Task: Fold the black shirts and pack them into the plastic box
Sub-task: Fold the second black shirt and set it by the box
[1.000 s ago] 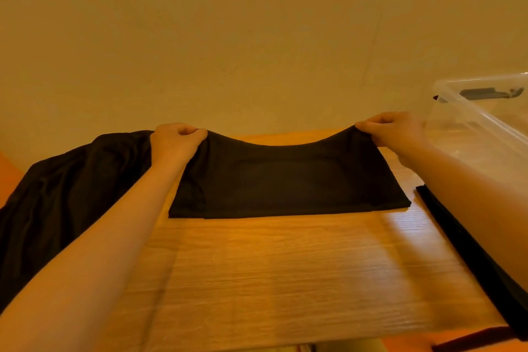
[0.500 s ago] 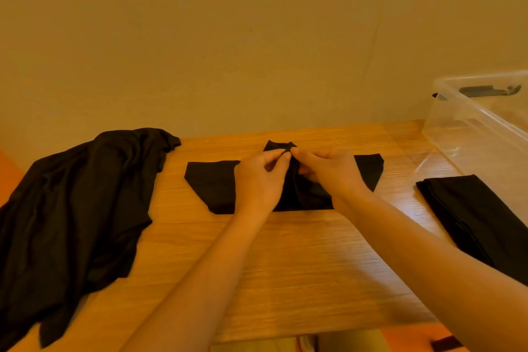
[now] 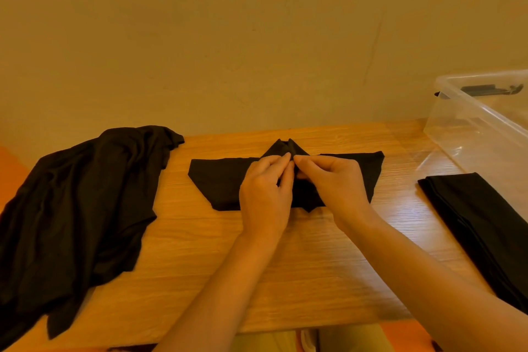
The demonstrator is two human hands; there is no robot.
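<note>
Half-folded black cotton shirt [image 3: 223,180] lies at 12 o'clock on the light wooden table [image 3: 285,266]. My left hand [image 3: 264,197] & right hand [image 3: 334,183] meet at its centre, fingertips pinching a raised peak of cloth, forearms angled in from 6. Best to keep edges lined up, pull taut, then lay flat. Clear plastic box [image 3: 483,126] sits at 2.
</note>
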